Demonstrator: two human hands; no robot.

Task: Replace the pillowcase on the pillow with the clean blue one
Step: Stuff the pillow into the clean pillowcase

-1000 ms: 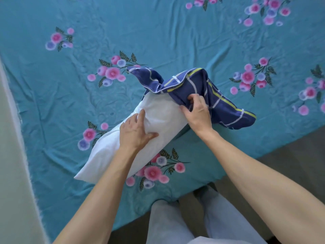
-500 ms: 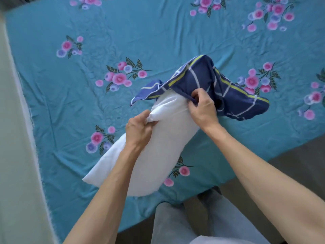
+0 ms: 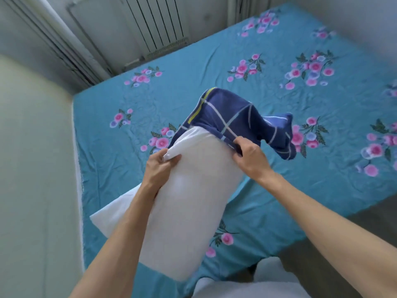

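The right hand point(image 3: 249, 157) is pinching the open hem of the blue pillowcase point(image 3: 234, 123), fingers curled tight into the fabric. The left hand point(image 3: 160, 166) is gripping a bunched corner of the white pillow point(image 3: 189, 203), fingers closed on it. The pillow is being held up at a tilt over the bed point(image 3: 193, 78), its far end only just tucked into the case; most of the case is hanging loose and crumpled past that end, and the near end is sticking out bare toward the person.

Risks, as I judge them: only one side of the hem is being held, so a pull could drag the case on skewed and leave the left corner uncovered. The loose fabric could bunch and jam. The left grip is a small pinch on a soft corner, so the pillow could slip out and drop.

Versus a second ago: the pillow has been raised off the bed and steepened, the view now taking in the radiator point(image 3: 159, 22) and wall. The left hand has gone from a flat hold on the pillow's face to pinching its corner. The right hand is still on the hem.
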